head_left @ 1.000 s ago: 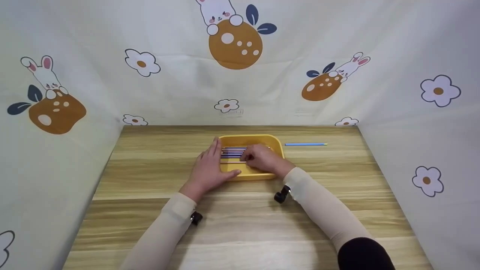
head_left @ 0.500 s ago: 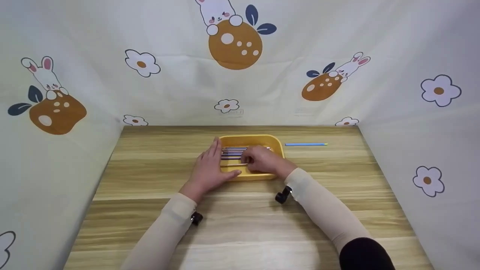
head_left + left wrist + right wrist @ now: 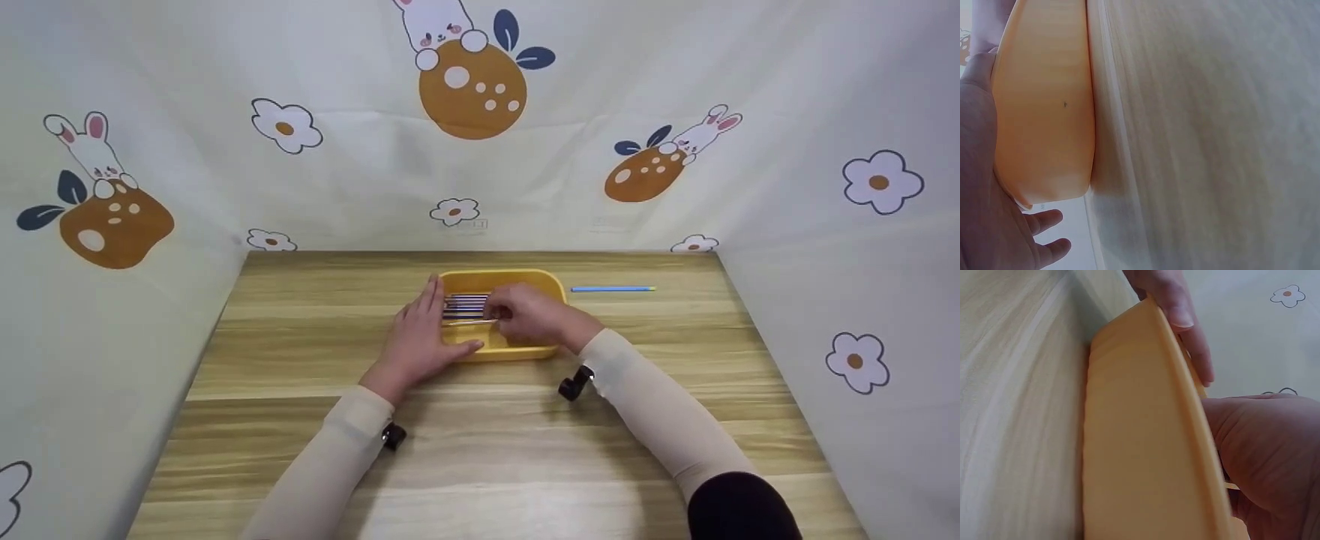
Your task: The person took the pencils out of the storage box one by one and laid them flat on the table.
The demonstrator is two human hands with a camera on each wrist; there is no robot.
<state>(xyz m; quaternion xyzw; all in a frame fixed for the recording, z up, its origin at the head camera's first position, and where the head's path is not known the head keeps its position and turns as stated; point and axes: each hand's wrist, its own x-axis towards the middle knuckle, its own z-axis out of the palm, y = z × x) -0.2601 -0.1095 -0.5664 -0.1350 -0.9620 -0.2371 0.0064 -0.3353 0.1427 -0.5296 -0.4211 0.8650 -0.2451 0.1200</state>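
A yellow plastic tray (image 3: pixel 499 355) stands near the back of the table. Inside it lie several slim, dark-striped pencils (image 3: pixel 466 303), side by side along its length. My right hand (image 3: pixel 531 311) reaches into the tray with curled fingers, pinching a thin, pale pencil (image 3: pixel 469 323) that slants slightly in front of the row. Its right end is hidden by the hand. My left hand (image 3: pixel 414 337) rests against the tray's left end, fingers straight and thumb (image 3: pixel 466 347) over the front rim. In the left wrist view, two fingers (image 3: pixel 1053 247) extend past the tray's outer wall.
A blue pencil (image 3: pixel 613 289) with a yellowish end lies on the wooden table (image 3: pixel 480 457), right of the tray. Printed cloth walls (image 3: pixel 360 180) enclose the table at the back and both sides. Small black wrist cameras (image 3: pixel 576 383) hang below the sleeves.
The pale pencil first shifted toward the tray's front, then its right end swung up and back with my right hand. My right forearm moved slightly right. My left hand stayed in place.
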